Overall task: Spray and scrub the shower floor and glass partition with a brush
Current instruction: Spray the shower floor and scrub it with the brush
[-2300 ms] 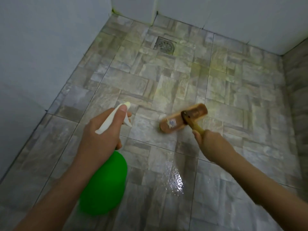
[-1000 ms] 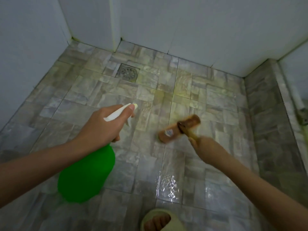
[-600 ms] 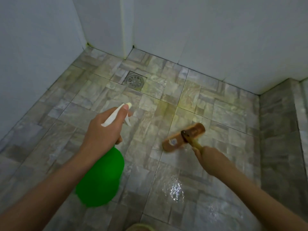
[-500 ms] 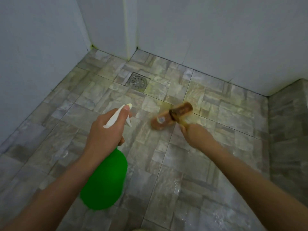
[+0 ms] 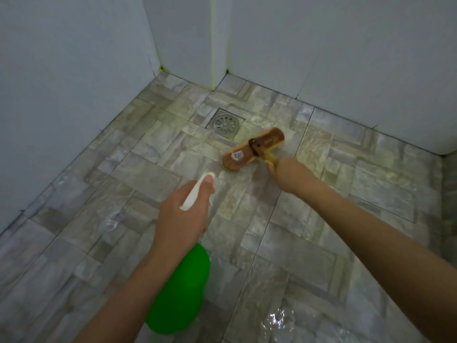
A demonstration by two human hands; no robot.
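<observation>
Your right hand [image 5: 289, 177] is curled round the yellowish handle [image 5: 270, 158] of the brush [image 5: 254, 152]. Its wooden head is bristles-down on the shower floor [image 5: 138, 174], just near-right of the drain [image 5: 225, 123]. Head's long axis runs near-left to far-right; the handle leaves its middle and comes back toward you. Head is a rounded oblong, brown, glossy, with a small sticker on the left half; bristles show at the near-left end.

Your left hand [image 5: 183, 214] grips the neck of the spray bottle [image 5: 180, 293], one fingertip lying along the top of the white spray head [image 5: 195, 194]. The nozzle points away from you, at the tile just short of the brush. Bottle body is green, smooth and bulbous, hanging below your wrist.

Edges: left wall [image 5: 61, 82] and back wall [image 5: 346, 58] are plain pale panels, with a square corner column [image 5: 218, 40] jutting out right behind the drain. There is a raised tiled edge [image 5: 448, 194] at far right. Open floor lies left of your left arm and right of your right arm; the tightest spot is between the brush, drain and column.

Floor is grey-beige stone-look tile in block pattern with thin dark grout. A wet shiny patch [image 5: 277, 318] sits near you. The drain is a square metal grate with a round slotted centre.
</observation>
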